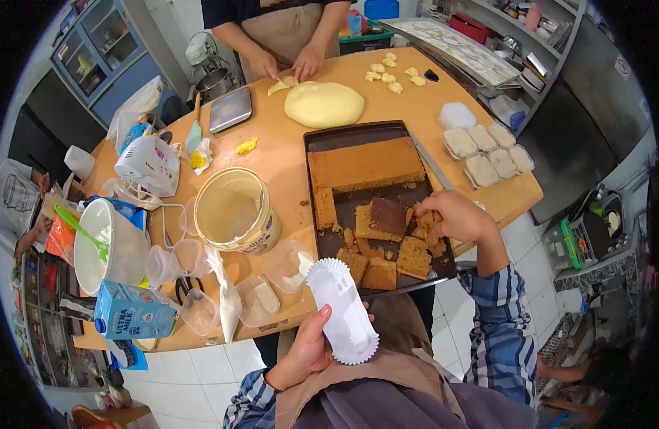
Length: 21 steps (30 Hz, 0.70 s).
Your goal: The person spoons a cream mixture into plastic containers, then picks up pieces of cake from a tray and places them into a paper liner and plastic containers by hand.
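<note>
Paper case: The white paper case [341, 309] is in your left hand [309, 347], tilted, just off the tray's near edge.
Left grip: Your thumb and fingers pinch the case along its sides.
Cut cake: Brown cake pieces [414, 256], some crumbling, lie in the near part of the dark baking tray [361, 135].
Right grip: Your right hand [459, 216] has its fingers bent down at the pieces; you cannot tell from here whether they pinch one.
Far end of tray: A long cake block [365, 164] lies across it.
Tray's right side: A knife [431, 161] lies along it.
Left of tray: A large open tub [263, 245] and a piping bag [225, 299] sit on your tabletop [281, 149].
Across from you: A co-worker's hands [309, 60] are at a small dough piece [279, 86], beside a big yellow dough mound [324, 105].
</note>
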Each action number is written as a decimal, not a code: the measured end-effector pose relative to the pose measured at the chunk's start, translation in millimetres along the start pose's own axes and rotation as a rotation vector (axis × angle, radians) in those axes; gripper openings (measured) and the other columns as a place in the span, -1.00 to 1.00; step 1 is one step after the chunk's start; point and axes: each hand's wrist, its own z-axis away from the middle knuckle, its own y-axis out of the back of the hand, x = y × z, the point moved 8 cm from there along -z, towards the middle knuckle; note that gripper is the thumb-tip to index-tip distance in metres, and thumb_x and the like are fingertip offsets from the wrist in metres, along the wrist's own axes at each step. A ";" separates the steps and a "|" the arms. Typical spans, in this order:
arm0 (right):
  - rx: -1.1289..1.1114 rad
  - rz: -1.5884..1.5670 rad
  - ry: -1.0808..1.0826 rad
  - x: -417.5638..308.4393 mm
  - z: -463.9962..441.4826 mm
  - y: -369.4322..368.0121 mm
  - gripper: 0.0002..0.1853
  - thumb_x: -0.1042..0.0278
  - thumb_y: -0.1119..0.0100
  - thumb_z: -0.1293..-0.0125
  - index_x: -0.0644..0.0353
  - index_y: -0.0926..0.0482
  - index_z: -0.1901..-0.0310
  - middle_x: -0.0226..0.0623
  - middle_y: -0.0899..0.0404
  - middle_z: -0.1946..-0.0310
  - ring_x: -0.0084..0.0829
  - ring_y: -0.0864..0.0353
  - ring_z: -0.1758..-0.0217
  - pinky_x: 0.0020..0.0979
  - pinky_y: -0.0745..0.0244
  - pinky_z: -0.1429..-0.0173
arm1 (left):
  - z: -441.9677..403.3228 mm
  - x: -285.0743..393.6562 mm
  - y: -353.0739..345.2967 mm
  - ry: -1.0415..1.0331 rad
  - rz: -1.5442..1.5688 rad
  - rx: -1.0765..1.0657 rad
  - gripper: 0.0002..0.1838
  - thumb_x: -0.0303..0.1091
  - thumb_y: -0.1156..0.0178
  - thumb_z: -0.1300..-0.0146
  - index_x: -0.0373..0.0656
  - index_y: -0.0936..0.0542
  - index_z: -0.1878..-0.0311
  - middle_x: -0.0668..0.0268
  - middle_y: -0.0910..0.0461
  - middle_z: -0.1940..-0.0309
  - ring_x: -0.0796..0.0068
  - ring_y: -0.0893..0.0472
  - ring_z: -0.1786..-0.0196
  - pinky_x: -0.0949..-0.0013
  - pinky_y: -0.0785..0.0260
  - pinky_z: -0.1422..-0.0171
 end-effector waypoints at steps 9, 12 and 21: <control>0.128 -0.212 0.009 2.5 17.2 20.7 -0.62 0.54 -0.25 0.15 0.25 -0.57 0.17 -0.12 -0.61 0.32 -0.19 -0.59 0.18 -0.30 -0.47 0.10 | -2.7 -3.4 -6.1 0.019 -0.013 -0.013 -0.21 0.25 0.02 -0.26 -0.13 -0.12 -0.36 0.09 -0.34 -0.22 0.09 -0.40 -0.25 -0.02 -0.32 -0.27; 0.201 -0.274 -0.034 2.2 24.6 31.7 -0.65 0.55 -0.27 0.09 0.25 -0.57 0.16 -0.18 -0.60 0.33 -0.29 -0.58 0.20 -0.32 -0.46 0.10 | -3.6 -2.9 -8.3 0.011 -0.022 -0.020 -0.21 0.24 0.02 -0.26 -0.13 -0.13 -0.36 0.09 -0.35 -0.21 0.09 -0.40 -0.24 -0.02 -0.34 -0.26; 0.105 -0.416 -0.168 30.9 5.9 10.3 -0.63 0.52 -0.28 0.04 0.23 -0.57 0.10 -0.23 -0.60 0.30 -0.37 -0.55 0.19 -0.36 -0.44 0.09 | -4.8 -6.3 -6.5 0.005 -0.002 -0.021 -0.24 0.21 0.02 -0.28 -0.14 -0.14 -0.35 0.09 -0.36 -0.20 0.10 -0.42 -0.22 0.00 -0.37 -0.23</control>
